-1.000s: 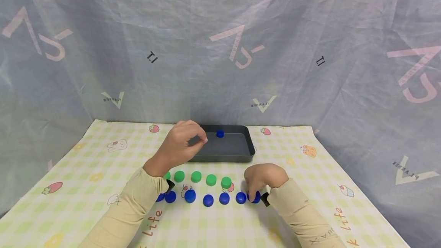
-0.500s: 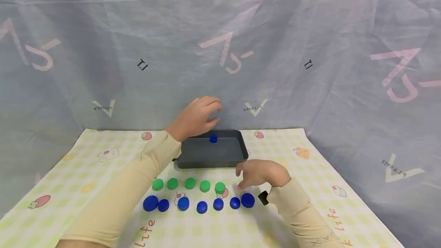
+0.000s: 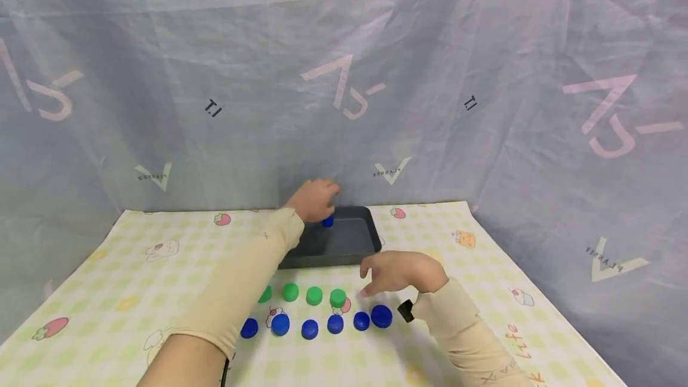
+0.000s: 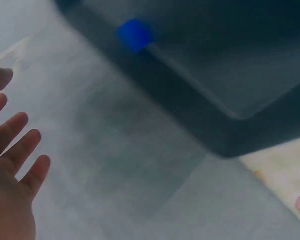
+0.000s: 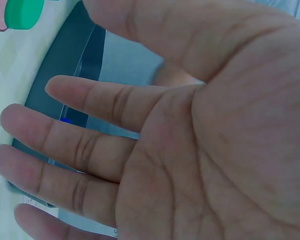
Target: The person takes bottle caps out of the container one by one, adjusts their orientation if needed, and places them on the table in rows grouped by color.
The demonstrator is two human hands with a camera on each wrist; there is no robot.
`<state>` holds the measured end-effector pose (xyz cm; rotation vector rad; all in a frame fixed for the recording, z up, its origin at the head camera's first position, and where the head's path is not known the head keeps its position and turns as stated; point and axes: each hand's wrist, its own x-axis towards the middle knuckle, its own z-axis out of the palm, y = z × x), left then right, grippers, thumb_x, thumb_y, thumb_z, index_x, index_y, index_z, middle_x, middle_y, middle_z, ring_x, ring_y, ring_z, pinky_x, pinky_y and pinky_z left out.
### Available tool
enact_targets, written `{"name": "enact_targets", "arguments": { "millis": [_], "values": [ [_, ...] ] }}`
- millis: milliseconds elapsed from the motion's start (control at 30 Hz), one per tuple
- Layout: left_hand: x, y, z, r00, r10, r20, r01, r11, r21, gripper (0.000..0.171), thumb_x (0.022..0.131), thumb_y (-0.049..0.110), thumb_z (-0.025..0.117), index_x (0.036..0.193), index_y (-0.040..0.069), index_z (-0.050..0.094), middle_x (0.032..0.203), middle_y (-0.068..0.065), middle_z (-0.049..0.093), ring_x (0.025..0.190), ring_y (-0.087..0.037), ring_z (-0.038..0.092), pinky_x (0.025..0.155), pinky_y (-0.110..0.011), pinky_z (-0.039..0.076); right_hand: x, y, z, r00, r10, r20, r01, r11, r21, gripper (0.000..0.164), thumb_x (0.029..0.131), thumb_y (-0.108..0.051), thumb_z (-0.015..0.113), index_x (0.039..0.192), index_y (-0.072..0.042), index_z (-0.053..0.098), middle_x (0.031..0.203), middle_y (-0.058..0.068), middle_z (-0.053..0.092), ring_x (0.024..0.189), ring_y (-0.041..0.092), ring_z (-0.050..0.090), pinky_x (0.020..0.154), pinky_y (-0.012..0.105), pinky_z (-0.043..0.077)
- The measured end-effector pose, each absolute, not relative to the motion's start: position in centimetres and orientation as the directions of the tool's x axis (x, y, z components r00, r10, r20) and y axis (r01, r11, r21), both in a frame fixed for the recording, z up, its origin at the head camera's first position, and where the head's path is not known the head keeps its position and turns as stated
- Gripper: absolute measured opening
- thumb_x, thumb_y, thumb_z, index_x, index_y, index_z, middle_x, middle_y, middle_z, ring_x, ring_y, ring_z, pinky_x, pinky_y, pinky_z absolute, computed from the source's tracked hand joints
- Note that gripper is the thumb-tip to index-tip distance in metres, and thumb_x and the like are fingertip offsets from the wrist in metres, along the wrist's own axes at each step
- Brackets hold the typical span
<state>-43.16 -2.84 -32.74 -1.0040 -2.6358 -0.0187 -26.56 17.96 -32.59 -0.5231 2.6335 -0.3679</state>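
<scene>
My left hand (image 3: 317, 200) is over the far left part of a dark grey tray (image 3: 352, 240). In the left wrist view its fingers (image 4: 22, 147) are spread and hold nothing. A blue cap (image 3: 328, 222) lies inside the tray near the back wall, just below that hand in the head view. My right hand (image 3: 405, 272) hovers above the cloth, its fingers loosely extended; the right wrist view shows a bare palm (image 5: 215, 150). Nearest to it are a larger dark blue cap (image 3: 381, 316) and the rightmost green cap (image 3: 338, 298).
Several blue caps (image 3: 335, 323) form a front row, with several green caps (image 3: 314, 295) behind them. My left sleeve (image 3: 242, 291) covers the left ends of both rows. The checked tablecloth (image 3: 446, 315) ends at a grey fabric backdrop (image 3: 247, 136).
My left hand went from pinched fingers at the tray's left to spread fingers over its far side. My right hand left the rightmost blue cap, rose slightly and moved left. The view shifted a little.
</scene>
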Motion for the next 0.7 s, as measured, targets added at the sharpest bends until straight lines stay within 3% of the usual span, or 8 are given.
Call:
{"name": "enact_targets", "arguments": {
  "millis": [233, 433, 700],
  "values": [
    [-43.4, -1.4, -37.1, -0.817, 0.576, 0.033, 0.573, 0.816, -0.078, 0.051, 0.1, 0.031, 0.061, 0.146, 0.014, 0.048, 0.152, -0.008, 0.044, 0.138, -0.029, 0.042, 0.111, -0.051, 0.035, -26.5, 17.7, -32.8, -0.832, -0.415, -0.369, -0.3, 0.895, -0.329, 0.034, 0.088, -0.038, 0.075, 0.115, -0.02, 0.065, 0.099, -0.006, 0.064, 0.088, 0.012, 0.06, 0.084, 0.037, 0.049],
    [-43.3, -1.1, -38.4, -0.867, 0.494, -0.066, 0.498, 0.865, -0.067, 0.052, 0.102, 0.033, 0.057, 0.149, 0.014, 0.046, 0.153, -0.009, 0.043, 0.139, -0.029, 0.043, 0.111, -0.049, 0.036, -26.6, 17.5, -33.0, -0.822, -0.422, -0.383, -0.306, 0.893, -0.329, 0.033, 0.089, -0.04, 0.074, 0.115, -0.021, 0.065, 0.098, -0.007, 0.063, 0.087, 0.011, 0.059, 0.082, 0.036, 0.049],
    [-44.4, -1.2, -39.8, -0.875, 0.466, -0.13, 0.475, 0.879, -0.044, 0.051, 0.103, 0.031, 0.055, 0.149, 0.014, 0.045, 0.151, -0.01, 0.045, 0.136, -0.03, 0.045, 0.108, -0.047, 0.041, -26.8, 17.8, -33.2, -0.834, -0.402, -0.379, -0.299, 0.905, -0.302, 0.033, 0.089, -0.041, 0.073, 0.114, -0.022, 0.065, 0.099, -0.008, 0.062, 0.087, 0.011, 0.058, 0.082, 0.036, 0.049]
  ]
}}
